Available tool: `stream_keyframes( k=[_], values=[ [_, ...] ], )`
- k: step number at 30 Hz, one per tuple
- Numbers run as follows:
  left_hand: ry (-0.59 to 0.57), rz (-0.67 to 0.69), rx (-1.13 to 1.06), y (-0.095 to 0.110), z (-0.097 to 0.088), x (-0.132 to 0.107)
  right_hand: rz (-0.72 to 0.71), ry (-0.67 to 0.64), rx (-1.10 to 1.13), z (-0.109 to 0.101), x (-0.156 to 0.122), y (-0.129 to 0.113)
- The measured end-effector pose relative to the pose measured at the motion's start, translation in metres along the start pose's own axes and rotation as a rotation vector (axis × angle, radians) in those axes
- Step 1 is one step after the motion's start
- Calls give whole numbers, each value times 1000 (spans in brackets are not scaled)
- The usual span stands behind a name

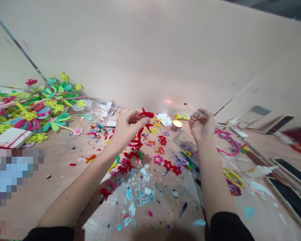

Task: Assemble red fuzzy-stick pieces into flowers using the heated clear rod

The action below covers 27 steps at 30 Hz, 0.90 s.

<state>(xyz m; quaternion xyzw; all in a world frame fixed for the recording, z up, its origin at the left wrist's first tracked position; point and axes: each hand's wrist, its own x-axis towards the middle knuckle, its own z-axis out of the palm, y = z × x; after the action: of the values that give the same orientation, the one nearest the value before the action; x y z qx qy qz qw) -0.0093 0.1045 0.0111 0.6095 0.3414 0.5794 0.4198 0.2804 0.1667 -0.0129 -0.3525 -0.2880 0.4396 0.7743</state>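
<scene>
My left hand [126, 124] pinches a red fuzzy fish-shaped piece [147, 114], which looks like pipe cleaner, between thumb and fingers above the table. Level with it on the right, my right hand [203, 124] is closed round a thin pale stick [192, 107] with a dark tip that points up and left. Between the two hands a lit tealight candle [176, 125] stands near the back wall. Below my left hand lie several red fuzzy pieces [135, 154], and red flower shapes [168, 164] are further right. A yellow star shape [157, 122] lies just past the held piece.
At the left is a big heap of coloured pipe-cleaner flowers [40, 110], with a white box [11, 138] before it. A yellow tube [182, 117] lies behind the candle. Phones [288, 201], a glue bottle [262, 171] and yellow loops [232, 177] lie right. Dried blue paint [140, 192] marks the front.
</scene>
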Motion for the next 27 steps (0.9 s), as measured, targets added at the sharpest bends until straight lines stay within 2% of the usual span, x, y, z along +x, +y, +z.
stream_keyframes(
  k=[5, 13, 19, 27],
  values=[
    [-23, 29, 27, -2, 3, -2, -119, -296, -61, 30, -37, -13],
    [24, 5, 36, 1, 5, -5, -257, -513, -228, 58, -92, -18],
    [49, 2, 23, 3, 8, -8, -382, -582, -311, 64, -117, -13],
    [68, 25, 25, 4, 10, -9, -466, -625, -394, 63, -127, -10]
  ],
)
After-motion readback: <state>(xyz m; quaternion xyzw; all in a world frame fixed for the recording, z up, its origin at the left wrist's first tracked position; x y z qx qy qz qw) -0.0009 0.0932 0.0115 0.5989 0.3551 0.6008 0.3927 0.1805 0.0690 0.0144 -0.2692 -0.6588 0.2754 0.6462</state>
